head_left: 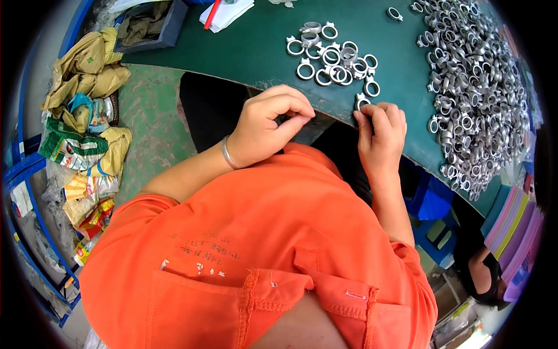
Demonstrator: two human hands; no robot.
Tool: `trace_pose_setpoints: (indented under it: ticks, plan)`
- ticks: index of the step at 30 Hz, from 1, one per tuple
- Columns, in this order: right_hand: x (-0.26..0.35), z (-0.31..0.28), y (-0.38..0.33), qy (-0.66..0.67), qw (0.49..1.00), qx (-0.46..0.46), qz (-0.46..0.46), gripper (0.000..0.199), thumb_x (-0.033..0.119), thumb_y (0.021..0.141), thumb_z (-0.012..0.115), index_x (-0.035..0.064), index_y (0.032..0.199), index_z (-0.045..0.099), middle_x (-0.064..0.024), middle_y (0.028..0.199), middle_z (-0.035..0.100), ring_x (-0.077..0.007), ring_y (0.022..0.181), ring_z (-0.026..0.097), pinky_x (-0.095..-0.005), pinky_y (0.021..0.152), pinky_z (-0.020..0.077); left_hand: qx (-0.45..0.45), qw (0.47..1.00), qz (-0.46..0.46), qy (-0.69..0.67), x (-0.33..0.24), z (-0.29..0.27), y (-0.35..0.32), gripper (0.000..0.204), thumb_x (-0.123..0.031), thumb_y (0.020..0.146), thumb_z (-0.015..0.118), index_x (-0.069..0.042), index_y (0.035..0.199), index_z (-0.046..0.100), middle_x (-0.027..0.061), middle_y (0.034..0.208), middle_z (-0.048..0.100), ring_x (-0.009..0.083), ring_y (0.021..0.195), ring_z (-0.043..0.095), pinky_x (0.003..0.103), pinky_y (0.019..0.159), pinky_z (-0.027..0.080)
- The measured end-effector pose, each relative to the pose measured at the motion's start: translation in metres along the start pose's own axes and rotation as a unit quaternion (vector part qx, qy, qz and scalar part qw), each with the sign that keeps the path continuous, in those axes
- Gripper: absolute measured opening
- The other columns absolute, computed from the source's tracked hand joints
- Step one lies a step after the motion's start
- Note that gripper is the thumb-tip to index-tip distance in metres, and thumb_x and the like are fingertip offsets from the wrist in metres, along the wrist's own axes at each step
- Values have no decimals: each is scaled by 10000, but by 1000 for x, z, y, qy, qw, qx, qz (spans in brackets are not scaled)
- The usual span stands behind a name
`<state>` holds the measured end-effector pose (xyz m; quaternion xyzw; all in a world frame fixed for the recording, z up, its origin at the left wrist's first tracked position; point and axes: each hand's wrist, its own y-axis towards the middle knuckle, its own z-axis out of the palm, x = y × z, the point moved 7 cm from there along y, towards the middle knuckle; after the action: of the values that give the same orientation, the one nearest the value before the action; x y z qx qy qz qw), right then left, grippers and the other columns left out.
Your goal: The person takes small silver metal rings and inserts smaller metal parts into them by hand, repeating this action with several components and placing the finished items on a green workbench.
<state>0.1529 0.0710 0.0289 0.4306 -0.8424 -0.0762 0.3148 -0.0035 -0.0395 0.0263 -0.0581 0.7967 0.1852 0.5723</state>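
Note:
My left hand (268, 123) hovers at the near edge of the green table (256, 46), thumb and fingers pinched together; whether a small part sits in the pinch is hidden. My right hand (381, 135) rests on the table edge with its fingertips closed on a small grey metal ring (362, 102). Just beyond both hands lies a small cluster of the same metal rings (334, 55). A big heap of rings (471, 87) covers the table's right side. A silver bangle circles my left wrist.
A grey tray with cloth (148, 24) and white paper with a red pen (224, 13) sit at the table's far left. Crumpled bags and wrappers (87, 116) pile on the floor left. A blue stool (430, 200) and stacked pastel trays (514, 230) stand right.

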Motion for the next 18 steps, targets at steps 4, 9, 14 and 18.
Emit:
trace_pose_setpoints:
  ticks: [4, 9, 14, 18]
  plan:
    - [-1, 7, -11, 334, 928, 35, 160, 90, 3, 815, 674, 3, 866, 599, -60, 799, 587, -130, 658, 551, -238, 590, 445, 67, 990, -101, -77, 7, 17, 4, 127, 7, 817, 680, 18, 941, 657, 64, 904, 624, 106, 820, 597, 214, 682, 485]
    - [32, 3, -9, 301, 953, 12, -43, 117, -39, 782, 668, 11, 859, 597, -83, 835, 622, -201, 735, 582, -271, 628, 464, 90, 964, -148, -202, 6, 26, 6, 105, 22, 821, 672, 40, 922, 651, 67, 919, 603, 107, 809, 586, 208, 665, 475]
    - [17, 18, -18, 470, 874, 35, 119, 110, -10, 881, 591, -1, 991, 581, -95, 922, 620, -138, 788, 589, -256, 683, 492, 85, 993, -14, -84, -11, 19, 11, 85, 27, 775, 701, 11, 839, 648, 68, 837, 625, 137, 741, 587, 242, 641, 467]
    - [15, 34, -19, 634, 713, 124, 273, 247, 61, 948, 525, -39, 1174, 521, -74, 963, 617, -113, 809, 597, -239, 728, 504, 70, 995, -7, -68, -12, 15, 11, 85, 27, 760, 706, 2, 815, 646, 70, 801, 630, 159, 726, 593, 255, 640, 469]
